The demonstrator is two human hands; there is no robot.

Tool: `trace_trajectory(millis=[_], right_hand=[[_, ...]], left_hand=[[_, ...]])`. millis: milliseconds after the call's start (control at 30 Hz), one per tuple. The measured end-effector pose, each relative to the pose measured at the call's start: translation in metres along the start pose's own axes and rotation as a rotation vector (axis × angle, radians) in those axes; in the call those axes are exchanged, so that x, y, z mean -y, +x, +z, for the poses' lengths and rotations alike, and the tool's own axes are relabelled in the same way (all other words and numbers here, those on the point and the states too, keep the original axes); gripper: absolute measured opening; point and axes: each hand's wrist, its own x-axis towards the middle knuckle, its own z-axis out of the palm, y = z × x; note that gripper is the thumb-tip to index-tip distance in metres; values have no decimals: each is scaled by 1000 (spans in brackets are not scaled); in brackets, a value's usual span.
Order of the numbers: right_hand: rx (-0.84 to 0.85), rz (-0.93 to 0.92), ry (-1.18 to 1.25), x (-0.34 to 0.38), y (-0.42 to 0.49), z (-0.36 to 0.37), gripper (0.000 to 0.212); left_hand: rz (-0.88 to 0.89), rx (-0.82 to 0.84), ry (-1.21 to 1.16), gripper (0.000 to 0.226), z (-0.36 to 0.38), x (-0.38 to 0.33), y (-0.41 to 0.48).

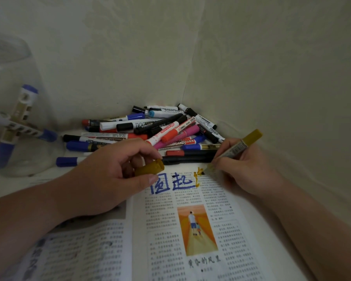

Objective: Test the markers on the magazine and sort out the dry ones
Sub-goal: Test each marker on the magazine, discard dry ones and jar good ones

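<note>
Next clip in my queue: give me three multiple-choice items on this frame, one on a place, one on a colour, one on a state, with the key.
1. Where is the yellow cap?
A) in the marker pile
B) in the left hand
C) in the glass jar

2. What colour are the two large handwritten characters on the magazine?
A) red
B) blue
C) green

3. The yellow marker in the right hand is:
A) capped
B) lying in the pile
C) uncapped, tip on the page

Key: 1 B, thumb and fingers pinch the cap; 2 B, the strokes are blue; 3 C, its bare tip meets the page beside yellow marks.
</note>
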Motion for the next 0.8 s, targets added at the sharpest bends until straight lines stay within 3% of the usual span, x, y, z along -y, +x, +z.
trace_trajectory(millis=[233,433,800], right_hand=[[66,35,50,2,-4,0,5],[105,-14,36,2,-4,1,15],[4,27,-28,0,1,-5,17]], left_hand=[[3,11,-19,40,0,2,0],[3,10,7,36,-1,-2,1],[-40,7,-92,38,1,2,0]])
